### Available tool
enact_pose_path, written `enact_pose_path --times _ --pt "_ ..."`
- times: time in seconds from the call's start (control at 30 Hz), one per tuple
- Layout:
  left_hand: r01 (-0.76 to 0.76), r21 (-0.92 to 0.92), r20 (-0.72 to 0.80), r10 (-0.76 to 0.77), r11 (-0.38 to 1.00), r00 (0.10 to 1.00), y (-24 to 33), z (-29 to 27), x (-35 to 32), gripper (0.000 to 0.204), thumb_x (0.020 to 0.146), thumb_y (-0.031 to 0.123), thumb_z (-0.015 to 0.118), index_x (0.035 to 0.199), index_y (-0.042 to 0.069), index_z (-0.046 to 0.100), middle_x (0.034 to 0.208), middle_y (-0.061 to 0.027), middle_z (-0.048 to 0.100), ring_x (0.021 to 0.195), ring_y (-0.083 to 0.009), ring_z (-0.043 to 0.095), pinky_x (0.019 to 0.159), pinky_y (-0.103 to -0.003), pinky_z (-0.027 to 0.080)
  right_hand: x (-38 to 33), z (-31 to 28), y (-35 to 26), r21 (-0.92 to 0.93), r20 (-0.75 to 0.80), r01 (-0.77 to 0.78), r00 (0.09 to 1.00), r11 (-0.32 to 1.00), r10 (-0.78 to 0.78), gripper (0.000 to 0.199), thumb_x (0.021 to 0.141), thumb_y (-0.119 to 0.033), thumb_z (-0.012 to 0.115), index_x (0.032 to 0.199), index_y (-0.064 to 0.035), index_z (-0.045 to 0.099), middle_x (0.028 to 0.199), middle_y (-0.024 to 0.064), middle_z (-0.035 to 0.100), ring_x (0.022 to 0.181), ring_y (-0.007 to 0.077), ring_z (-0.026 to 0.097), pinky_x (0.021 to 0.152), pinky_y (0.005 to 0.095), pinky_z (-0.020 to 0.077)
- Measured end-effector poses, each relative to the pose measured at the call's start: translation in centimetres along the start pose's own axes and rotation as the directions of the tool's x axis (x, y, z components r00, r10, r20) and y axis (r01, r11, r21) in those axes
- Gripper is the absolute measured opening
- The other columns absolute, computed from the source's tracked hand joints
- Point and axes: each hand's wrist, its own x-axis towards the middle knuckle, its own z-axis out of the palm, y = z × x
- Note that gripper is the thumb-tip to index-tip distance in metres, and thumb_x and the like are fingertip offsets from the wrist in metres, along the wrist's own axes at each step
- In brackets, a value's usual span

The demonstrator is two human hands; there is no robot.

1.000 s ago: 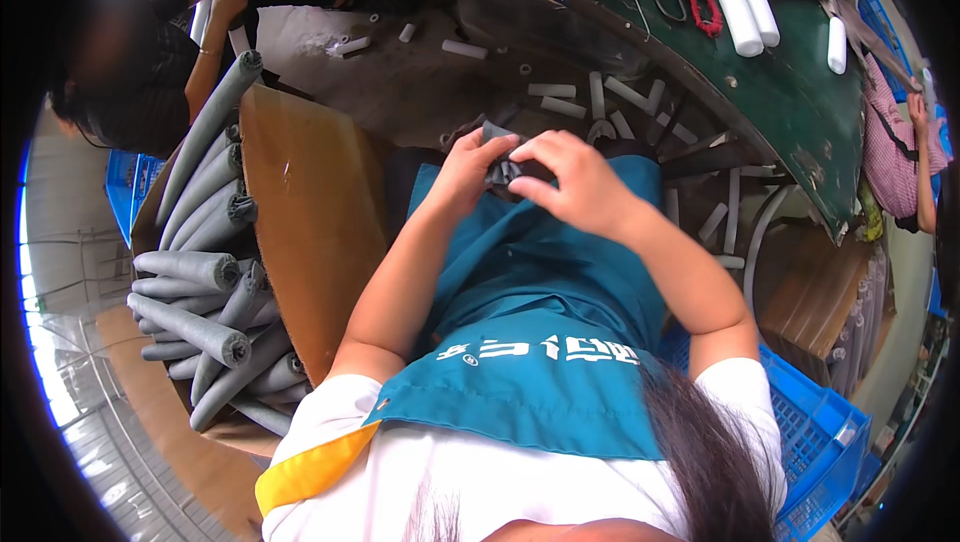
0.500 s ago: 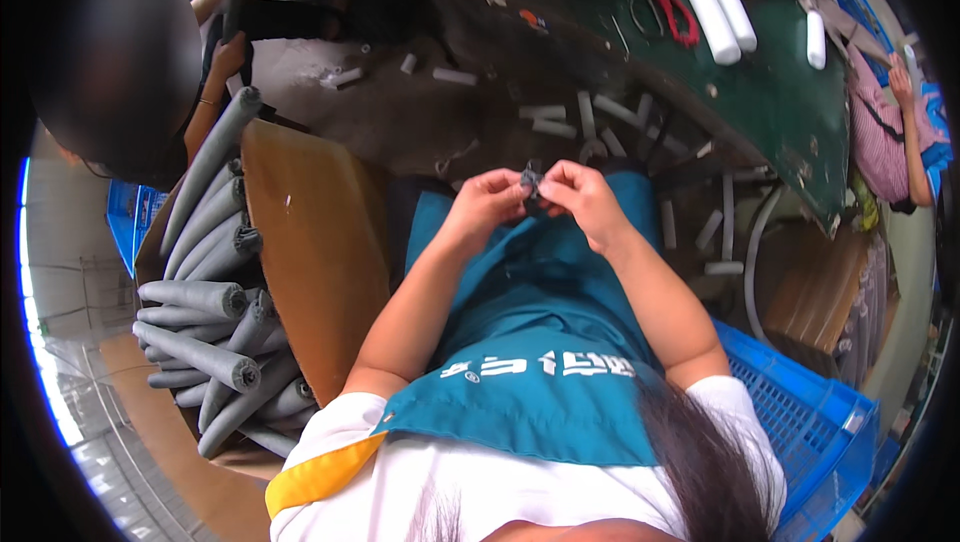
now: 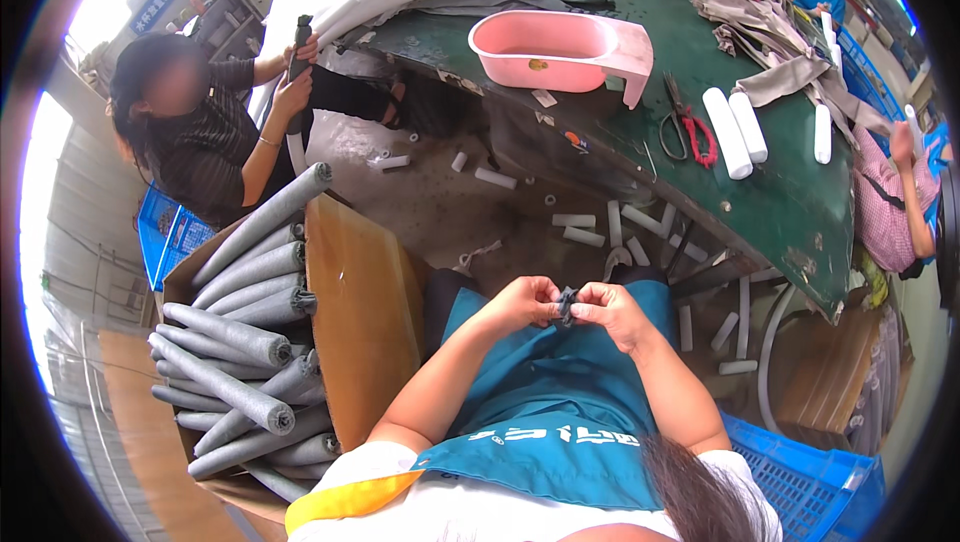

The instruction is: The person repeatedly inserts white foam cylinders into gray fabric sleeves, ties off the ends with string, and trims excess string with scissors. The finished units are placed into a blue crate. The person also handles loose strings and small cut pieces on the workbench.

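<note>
Hands' (image 3: 575, 307) grip closed around dark piece (image 3: 567, 304)

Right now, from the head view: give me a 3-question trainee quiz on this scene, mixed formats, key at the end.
1. True or false: both hands, the left hand and the right hand, pinch the small dark piece over the lap.
2. Multiple choice: the red-handled scissors lie on A) the floor, B) the green table, C) the blue crate.
3. Fill in: the cardboard box to the person's left holds grey foam ____.

Key: 1 true; 2 B; 3 tubes.
</note>
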Motion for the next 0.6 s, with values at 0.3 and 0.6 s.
enact_pose_path --times 0.3,0.6 --pt "-0.204 0.702 -0.436 0.639 0.682 0.634 -0.9 5.2 1.2 0.011 0.069 0.005 0.065 0.072 0.002 0.055 0.067 -0.012 0.053 0.06 -0.0297 0.057 0.054 -0.037 0.046 3.2 0.9 3.0 -0.719 -0.343 0.045 0.845 0.693 -0.41 0.019 0.078 -0.007 0.067 0.08 -0.0035 0.048 0.063 0.0107 0.056 0.058 0.025 0.057 0.057 0.0365 0.0465" --pt "0.025 0.121 -0.403 0.026 0.992 0.915 -1.2 3.2 0.6 0.033 0.087 0.013 0.062 0.115 -0.003 0.059 0.092 -0.0095 0.068 0.082 -0.0144 0.064 0.073 -0.027 0.051 2.5 1.3 2.6 -0.736 -0.309 0.167 0.778 0.655 -0.546 0.012 0.077 0.001 0.066 0.078 -0.0028 0.055 0.067 0.0099 0.056 0.064 0.0256 0.059 0.061 0.0347 0.0473"
